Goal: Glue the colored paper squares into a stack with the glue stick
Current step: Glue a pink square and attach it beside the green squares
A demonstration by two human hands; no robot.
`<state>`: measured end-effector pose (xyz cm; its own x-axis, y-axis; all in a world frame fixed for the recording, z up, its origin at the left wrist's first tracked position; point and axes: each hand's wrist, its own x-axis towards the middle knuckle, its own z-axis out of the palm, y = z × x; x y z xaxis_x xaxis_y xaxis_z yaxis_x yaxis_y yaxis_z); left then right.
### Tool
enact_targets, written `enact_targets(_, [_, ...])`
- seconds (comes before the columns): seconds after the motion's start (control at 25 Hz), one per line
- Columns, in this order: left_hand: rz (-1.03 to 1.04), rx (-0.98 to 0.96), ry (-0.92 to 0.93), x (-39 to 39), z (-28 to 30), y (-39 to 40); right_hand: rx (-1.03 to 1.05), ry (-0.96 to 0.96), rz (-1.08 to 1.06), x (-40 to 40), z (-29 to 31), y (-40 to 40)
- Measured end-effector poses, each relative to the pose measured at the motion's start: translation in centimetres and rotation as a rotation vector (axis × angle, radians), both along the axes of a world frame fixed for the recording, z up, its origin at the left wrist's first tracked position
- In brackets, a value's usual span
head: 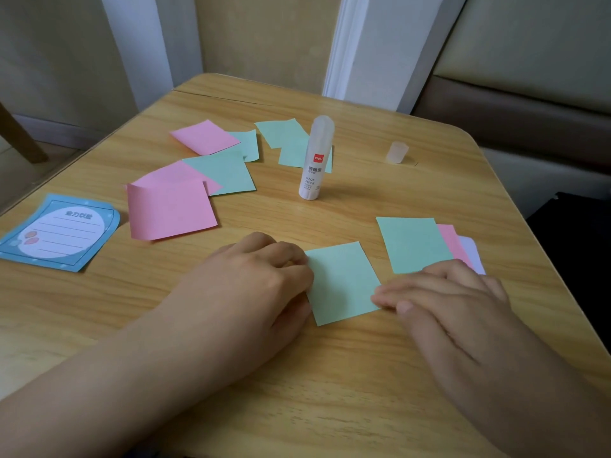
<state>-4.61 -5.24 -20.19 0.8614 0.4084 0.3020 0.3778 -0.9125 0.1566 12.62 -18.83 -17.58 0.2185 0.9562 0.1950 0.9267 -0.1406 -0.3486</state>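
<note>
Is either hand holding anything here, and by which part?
The left hand pinches the green square at its left edge; the right hand's straight fingertips touch its right corner.

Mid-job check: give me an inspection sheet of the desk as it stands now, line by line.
Surface: wooden table, a crack near the far edge.
Job's things: green square between both hands; stack green over pink and lilac; glue stick upright; loose pink and green squares behind.
Clutter: blue notepad; small clear cap.
Grips: left hand curled at the square's left edge; right hand flat, fingertips on its right corner.
Cables: nothing seen.
Surroundings: curtains, padded seat.
</note>
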Motion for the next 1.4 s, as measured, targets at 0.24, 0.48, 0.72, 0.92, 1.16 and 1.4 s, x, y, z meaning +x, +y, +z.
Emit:
enact_targets(0.24, [-0.012, 0.010, -0.001, 0.2, -0.2, 0.1, -0.107, -0.016, 0.070, -2.5, -0.8, 3.2])
enact_targets(0.48, [-0.003, 0.012, 0.001, 0.0, -0.3, 0.0, -0.090, -0.100, -0.097, -0.4, -0.9, 3.1])
enact_targets(0.72, [-0.004, 0.026, 0.002, 0.1, -0.4, 0.1, -0.113, -0.135, -0.020, -2.2, -1.3, 3.8])
enact_targets(0.92, [0.008, 0.023, 0.009, 0.1, -0.5, 0.0, -0.092, -0.161, -0.127, -0.5, -1.4, 3.4])
enact_targets(1.16, [0.002, 0.027, 0.003, 0.0, -0.5, 0.0, 0.019, -0.051, 0.069, -1.7, -1.3, 1.9])
enact_targets(1.4, [0.008, 0.028, -0.001, 0.0, -0.5, 0.0, 0.057, -0.139, -0.005, -0.5, -1.0, 1.0])
